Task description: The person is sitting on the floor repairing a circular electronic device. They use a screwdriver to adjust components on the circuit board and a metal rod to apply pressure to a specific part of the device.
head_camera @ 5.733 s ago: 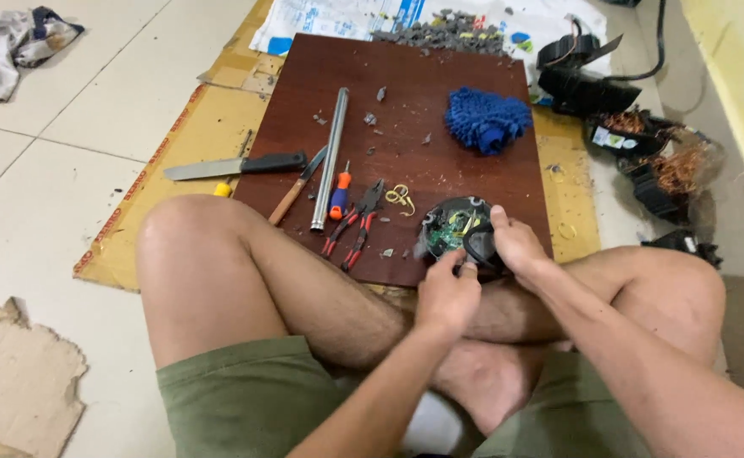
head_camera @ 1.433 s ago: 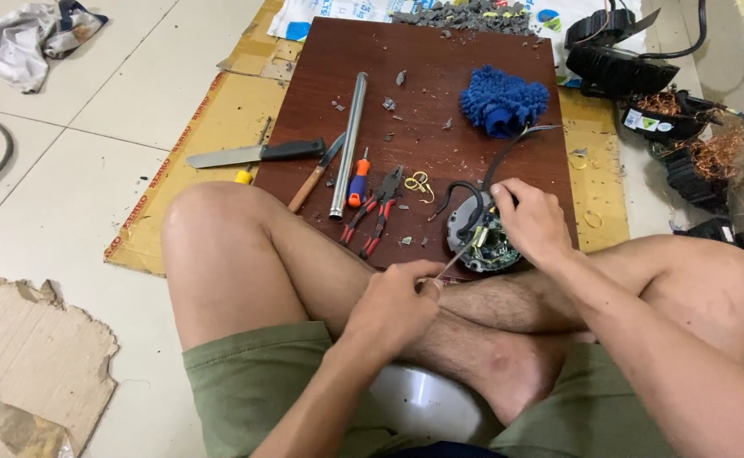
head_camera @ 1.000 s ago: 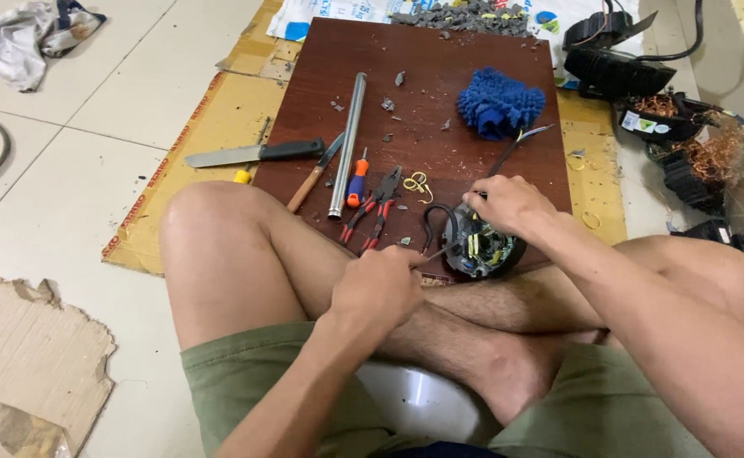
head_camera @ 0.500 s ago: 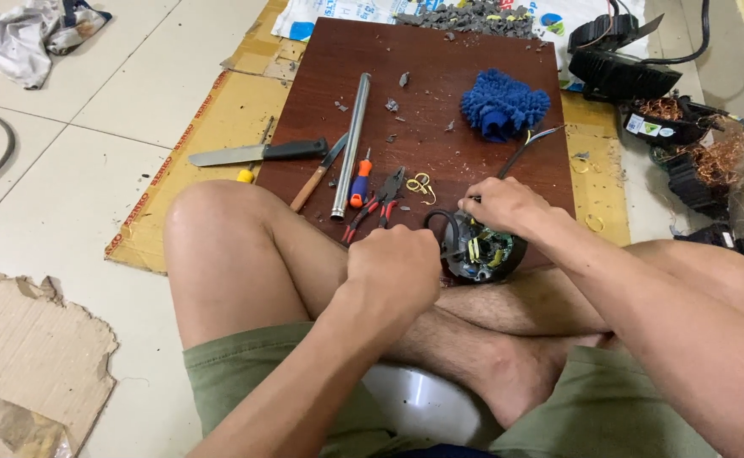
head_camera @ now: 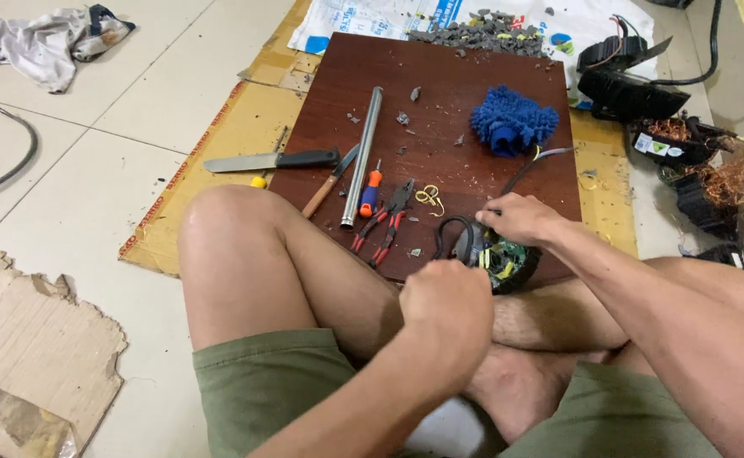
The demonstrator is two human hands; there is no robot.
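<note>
A dark brown wooden board [head_camera: 440, 110] is laid on the floor in front of a seated person, and all places below are given relative to it. At its near edge, toward the right, a round black electronic part [head_camera: 503, 259] with green and yellow components inside is held against the crossed legs. The right hand [head_camera: 520, 220] is laid on the top of this part, its fingers curled around the far rim where a black cable [head_camera: 529, 170] runs off toward the board's right side. The left hand [head_camera: 448, 309] is clenched into a fist just off the near edge, close beside the part; whether anything is gripped inside it cannot be told, since the palm is hidden.

On the board's near middle, red-handled pliers [head_camera: 385, 220] are seen, with a small orange-handled screwdriver [head_camera: 370, 191] just beside them and a long metal tube [head_camera: 361, 157] lying lengthwise to their left. A blue fluffy cloth [head_camera: 514, 125] is set toward the far right of the board. A knife [head_camera: 270, 161] with a black handle lies across the left edge, partly on the yellow cardboard [head_camera: 219, 144] under the board. A heap of grey scraps [head_camera: 482, 32] is gathered at the far edge. Past the right edge, black housings with copper windings [head_camera: 711, 174] are piled.
</note>
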